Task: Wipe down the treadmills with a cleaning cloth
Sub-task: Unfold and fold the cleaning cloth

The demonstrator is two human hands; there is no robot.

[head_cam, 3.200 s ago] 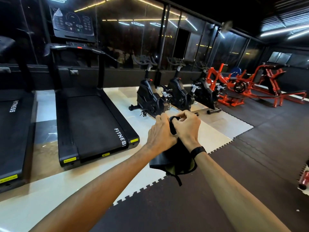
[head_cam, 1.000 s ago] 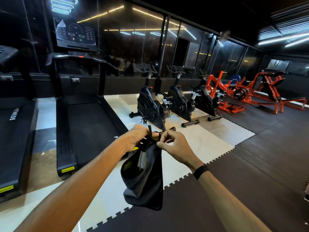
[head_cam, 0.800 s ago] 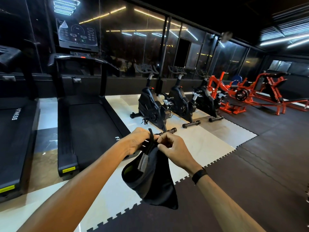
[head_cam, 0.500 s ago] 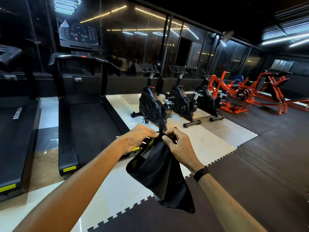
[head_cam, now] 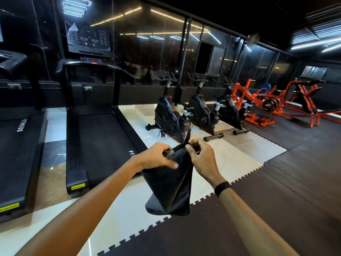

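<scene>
- My left hand pinches one side of the top of a black drawstring pouch; its thumb lies across the front of the fabric, the other fingers curled behind the rim.
- My right hand pinches the other side of the top, fingers curled round the rim and the cord that sticks up just above them.
- The pouch hangs straight down between and below my fingers, over the floor, touching nothing else.
- I cannot tell whether a cleaning cloth sits inside; none shows.
- The nearer treadmill stands to the left of my left fingers and beyond them, well apart; a second treadmill lies farther left still.
- By my reckoning no wiping has begun: nothing touches either machine, and both are left to do.
- The exercise bikes stand beyond my fingers, not part of this job.
</scene>
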